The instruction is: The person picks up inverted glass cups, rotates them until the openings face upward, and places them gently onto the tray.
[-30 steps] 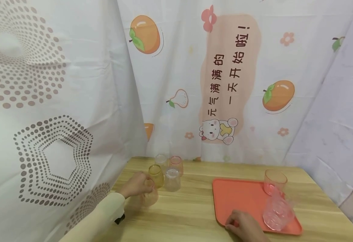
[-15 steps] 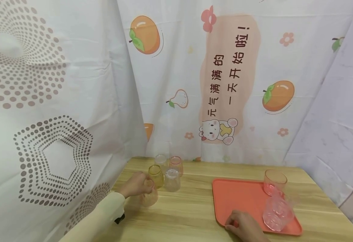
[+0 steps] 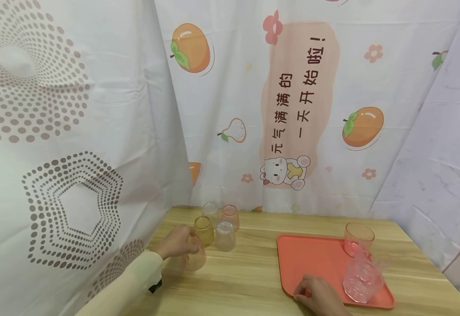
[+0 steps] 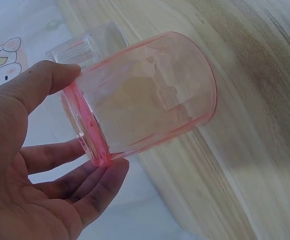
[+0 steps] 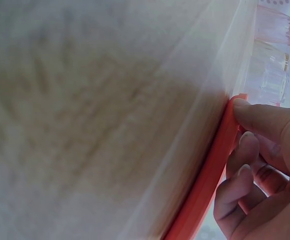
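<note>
Left grip (image 3: 177, 241) pinches one transparent pink tumbler (image 4: 145, 100) by its base (four transparent tumblers (image 3: 225, 239) nearby); right grip (image 3: 319, 295), one rectangular red tray (image 3: 308, 256).

Four tumblers (image 3: 219, 233) stand grouped at left rear of the table (image 3: 249, 272); a fifth tumbler (image 3: 195, 260) is before them. Right: tray (image 3: 304, 259), bearing a sixth tumbler (image 3: 358, 239) at rear right, a vessel (image 3: 361, 281) before it.
</note>
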### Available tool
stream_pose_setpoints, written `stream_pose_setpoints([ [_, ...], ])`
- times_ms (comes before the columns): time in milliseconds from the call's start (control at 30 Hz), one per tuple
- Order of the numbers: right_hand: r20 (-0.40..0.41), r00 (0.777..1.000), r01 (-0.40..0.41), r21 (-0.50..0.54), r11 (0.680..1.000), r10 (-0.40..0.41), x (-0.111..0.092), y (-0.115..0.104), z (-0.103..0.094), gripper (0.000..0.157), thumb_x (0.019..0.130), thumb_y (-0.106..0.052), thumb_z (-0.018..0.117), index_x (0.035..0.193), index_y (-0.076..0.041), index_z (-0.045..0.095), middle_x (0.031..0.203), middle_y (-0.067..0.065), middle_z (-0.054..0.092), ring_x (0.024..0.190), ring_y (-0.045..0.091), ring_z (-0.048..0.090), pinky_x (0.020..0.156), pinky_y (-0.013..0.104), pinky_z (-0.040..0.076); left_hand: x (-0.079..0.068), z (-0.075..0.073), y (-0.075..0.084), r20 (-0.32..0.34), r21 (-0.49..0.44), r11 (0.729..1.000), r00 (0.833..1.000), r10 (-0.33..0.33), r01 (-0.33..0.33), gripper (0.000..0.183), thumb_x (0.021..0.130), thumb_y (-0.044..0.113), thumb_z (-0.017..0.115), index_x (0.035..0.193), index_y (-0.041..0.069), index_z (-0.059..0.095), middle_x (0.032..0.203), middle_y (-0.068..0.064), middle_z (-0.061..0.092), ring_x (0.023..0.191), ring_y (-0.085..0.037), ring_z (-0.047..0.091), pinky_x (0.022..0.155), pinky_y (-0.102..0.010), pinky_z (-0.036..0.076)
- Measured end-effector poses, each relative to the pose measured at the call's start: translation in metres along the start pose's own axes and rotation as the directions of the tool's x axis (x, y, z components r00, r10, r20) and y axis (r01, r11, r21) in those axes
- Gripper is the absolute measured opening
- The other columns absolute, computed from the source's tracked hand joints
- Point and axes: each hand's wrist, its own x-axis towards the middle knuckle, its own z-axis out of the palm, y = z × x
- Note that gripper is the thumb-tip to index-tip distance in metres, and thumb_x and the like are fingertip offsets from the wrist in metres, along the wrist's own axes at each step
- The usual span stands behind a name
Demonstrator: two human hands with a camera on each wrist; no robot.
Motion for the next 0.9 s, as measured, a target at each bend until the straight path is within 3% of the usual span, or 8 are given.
stream_pose_setpoints([
  [100, -0.001, 1.0, 0.002, -0.006, 1.0, -0.002, 0.0, 0.001, 0.0, 0.011, 0.085, -0.023, 0.084, 0.08, -0.025, 0.074, 0.08, -0.023, 0.055, 0.07, -0.003, 0.05, 0.059, 0.026, 0.042, 0.0, 0.0, 0.001, 0.0, 0.005, 1.0, 1.0, -0.019, 0.019, 0.017, 0.081, 0.017, 0.075, 0.097, 0.01, 0.076, 0.094, -0.008, 0.074, 0.048, -0.006, 0.037, 0.054, -0.028, 0.046],
  [200, 0.0, 1.0, 0.003, -0.007, 1.0, -0.003, 0.0, 0.002, 0.0, 0.011, 0.085, -0.024, 0.084, 0.08, -0.025, 0.074, 0.079, -0.023, 0.055, 0.07, -0.003, 0.05, 0.059, 0.026, 0.042, 0.0, -0.001, 0.004, -0.003, 0.01, 0.999, 0.999, -0.042, 0.042, 0.023, 0.081, 0.02, 0.076, 0.1, 0.007, 0.075, 0.097, -0.01, 0.073, 0.05, -0.008, 0.036, 0.052, -0.028, 0.042],
  [267, 0.003, 1.0, 0.005, -0.004, 1.0, -0.005, 0.0, 0.002, 0.0, 0.011, 0.086, -0.024, 0.083, 0.08, -0.025, 0.074, 0.079, -0.023, 0.055, 0.07, -0.003, 0.049, 0.059, 0.026, 0.042, 0.0, -0.001, 0.006, -0.01, 0.016, 0.999, 0.999, -0.049, 0.049, 0.025, 0.08, 0.02, 0.077, 0.1, 0.007, 0.075, 0.105, -0.011, 0.072, 0.056, -0.01, 0.042, 0.056, -0.03, 0.045],
  [567, 0.025, 0.999, -0.025, 0.019, 0.999, 0.025, 0.0, 0.002, 0.001, 0.012, 0.086, -0.024, 0.083, 0.08, -0.027, 0.074, 0.079, -0.023, 0.054, 0.069, -0.004, 0.048, 0.059, 0.025, 0.041, -0.004, -0.003, 0.017, 0.007, -0.015, 0.999, 1.0, -0.029, 0.029, 0.028, 0.079, 0.021, 0.083, 0.098, 0.002, 0.074, 0.103, -0.013, 0.073, 0.069, -0.014, 0.056, 0.073, -0.041, 0.056],
  [667, 0.027, 0.999, -0.035, 0.02, 0.999, 0.034, -0.001, 0.002, 0.002, 0.012, 0.086, -0.025, 0.083, 0.08, -0.027, 0.073, 0.079, -0.023, 0.054, 0.068, -0.004, 0.048, 0.059, 0.025, 0.041, -0.003, -0.001, 0.02, 0.021, -0.004, 1.0, 1.0, 0.005, -0.004, 0.022, 0.081, 0.025, 0.082, 0.087, 0.006, 0.073, 0.084, -0.006, 0.072, 0.057, -0.007, 0.048, 0.063, -0.036, 0.054],
  [767, 0.023, 0.999, -0.032, 0.022, 0.999, 0.032, -0.002, 0.002, 0.002, 0.012, 0.087, -0.025, 0.083, 0.08, -0.027, 0.074, 0.079, -0.022, 0.054, 0.068, -0.004, 0.047, 0.059, 0.025, 0.041, -0.002, 0.002, 0.023, 0.03, -0.022, 0.999, 0.999, 0.039, -0.039, 0.019, 0.083, 0.027, 0.081, 0.079, 0.012, 0.07, 0.059, 0.009, 0.054, 0.049, 0.0, 0.036, 0.047, -0.025, 0.04],
  [833, 0.016, 1.0, -0.024, 0.02, 1.0, 0.024, -0.002, 0.003, 0.002, 0.011, 0.087, -0.025, 0.083, 0.08, -0.027, 0.074, 0.079, -0.023, 0.054, 0.068, -0.004, 0.047, 0.059, 0.025, 0.041, -0.002, 0.005, 0.025, 0.037, -0.044, 0.998, 0.998, 0.049, -0.047, 0.018, 0.083, 0.026, 0.08, 0.076, 0.014, 0.069, 0.051, 0.014, 0.039, 0.045, -0.002, 0.027, 0.042, -0.022, 0.029],
  [900, 0.01, 1.0, -0.015, 0.019, 1.0, 0.014, -0.002, 0.003, 0.002, 0.011, 0.087, -0.025, 0.083, 0.08, -0.026, 0.074, 0.079, -0.023, 0.054, 0.068, -0.004, 0.047, 0.058, 0.025, 0.041, -0.002, 0.006, 0.028, 0.033, -0.059, 0.997, 0.998, 0.06, -0.058, 0.018, 0.083, 0.025, 0.08, 0.076, 0.015, 0.068, 0.051, 0.017, 0.035, 0.044, -0.001, 0.027, 0.042, -0.021, 0.027],
])
